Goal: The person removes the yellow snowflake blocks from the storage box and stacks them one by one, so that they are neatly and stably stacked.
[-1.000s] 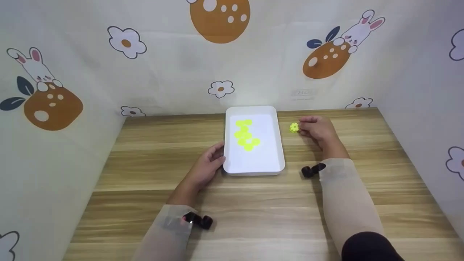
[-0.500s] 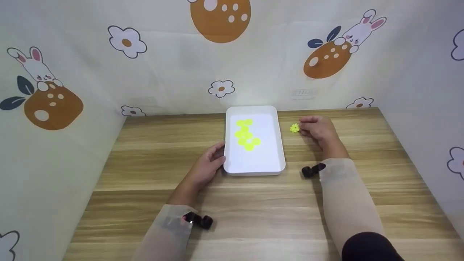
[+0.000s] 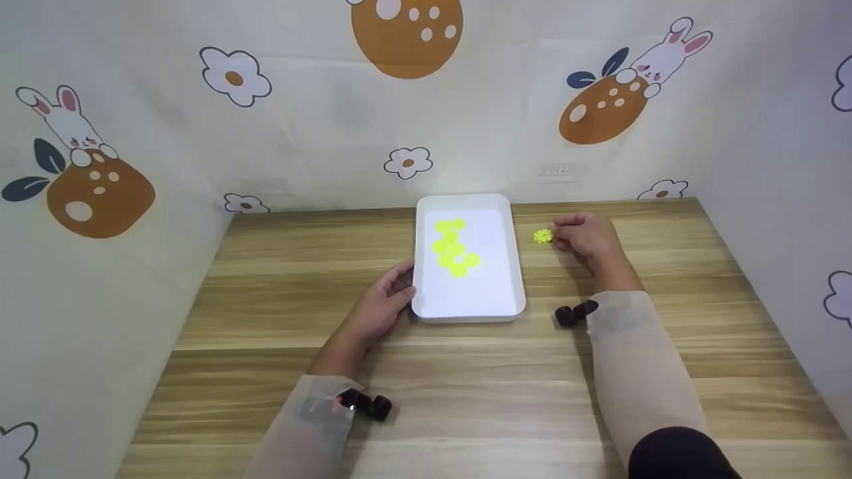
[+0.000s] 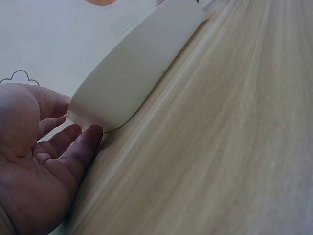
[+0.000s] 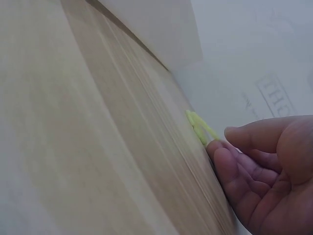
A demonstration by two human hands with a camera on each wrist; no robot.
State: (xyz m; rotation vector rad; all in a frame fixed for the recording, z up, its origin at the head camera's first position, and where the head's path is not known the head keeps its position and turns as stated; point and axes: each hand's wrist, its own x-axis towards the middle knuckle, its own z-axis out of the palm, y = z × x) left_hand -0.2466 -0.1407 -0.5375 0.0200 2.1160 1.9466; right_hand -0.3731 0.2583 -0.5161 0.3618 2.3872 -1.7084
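In the head view a white tray (image 3: pixel 469 301) lies on the table, with several bright yellow discs (image 3: pixel 449 247) grouped in its left and far part. My left hand (image 3: pixel 378 305) rests against the tray's left side near the front corner, fingers loosely bent; in the left wrist view its fingertips touch the tray wall (image 4: pixel 132 68). Right of the tray, my right hand (image 3: pixel 586 236) pinches a yellow snowflake disc (image 3: pixel 542 236) by its edge, low over the table. The right wrist view shows yellow strips (image 5: pixel 198 127) meeting in a V at the fingertips.
The wood-grain table (image 3: pixel 466 392) ends at a pale printed cloth (image 3: pixel 319 126) behind and at both sides. Black wrist cameras (image 3: pixel 379 407) sit on both sleeves, close over the table.
The yellow snowflake disc at my right fingertips has tipped flatter, its face showing less, and sits slightly lower. Both hands stay nearly where they were.
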